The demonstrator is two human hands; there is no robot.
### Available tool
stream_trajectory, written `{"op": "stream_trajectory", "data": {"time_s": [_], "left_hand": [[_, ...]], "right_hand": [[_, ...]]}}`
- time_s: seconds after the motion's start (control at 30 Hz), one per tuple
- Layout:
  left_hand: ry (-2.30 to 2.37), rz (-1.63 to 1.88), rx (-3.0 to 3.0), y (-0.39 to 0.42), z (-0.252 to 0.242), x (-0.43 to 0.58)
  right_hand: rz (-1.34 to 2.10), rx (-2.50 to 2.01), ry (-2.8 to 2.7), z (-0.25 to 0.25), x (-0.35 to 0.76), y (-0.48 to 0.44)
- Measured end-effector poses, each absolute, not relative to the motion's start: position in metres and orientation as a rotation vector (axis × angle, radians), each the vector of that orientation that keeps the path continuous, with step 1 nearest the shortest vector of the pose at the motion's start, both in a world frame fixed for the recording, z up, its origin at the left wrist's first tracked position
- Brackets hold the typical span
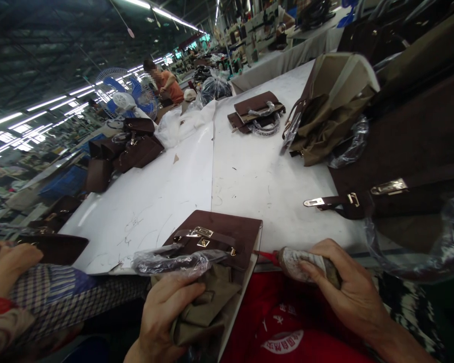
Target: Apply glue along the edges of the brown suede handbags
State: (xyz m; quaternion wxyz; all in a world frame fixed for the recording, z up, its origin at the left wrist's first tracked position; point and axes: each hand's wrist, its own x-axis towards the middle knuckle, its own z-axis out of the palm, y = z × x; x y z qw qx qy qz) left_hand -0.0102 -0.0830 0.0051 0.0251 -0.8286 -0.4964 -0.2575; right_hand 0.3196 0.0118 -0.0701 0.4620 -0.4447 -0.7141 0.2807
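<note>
A brown handbag with a gold clasp leans on the near edge of the white table, its handle wrapped in clear plastic. My left hand is closed on the olive-tan fabric that spills from the bag's open top. My right hand is closed around a tool with a tape-wrapped handle and a red tip that points at the bag's right edge.
More brown bags lie on the table: one at the far middle, a pile at the left, a large one at right beside an olive dust bag. Another person's hand is at the left. A blue fan stands behind.
</note>
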Motion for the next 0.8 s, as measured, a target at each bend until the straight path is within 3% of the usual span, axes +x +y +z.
{"op": "stream_trajectory", "data": {"time_s": [0.27,0.43,0.8], "left_hand": [[-1.552,-0.810,-2.567,-0.082,0.006,-0.008],[-1.547,-0.806,-2.570,-0.078,0.011,-0.005],[-1.553,-0.830,-2.544,-0.078,0.009,-0.002]], "right_hand": [[0.984,-1.027,-1.787,-0.050,0.323,-0.006],[0.729,-1.021,-1.812,-0.048,0.319,-0.004],[0.581,-1.038,-1.816,-0.048,0.324,0.000]]}}
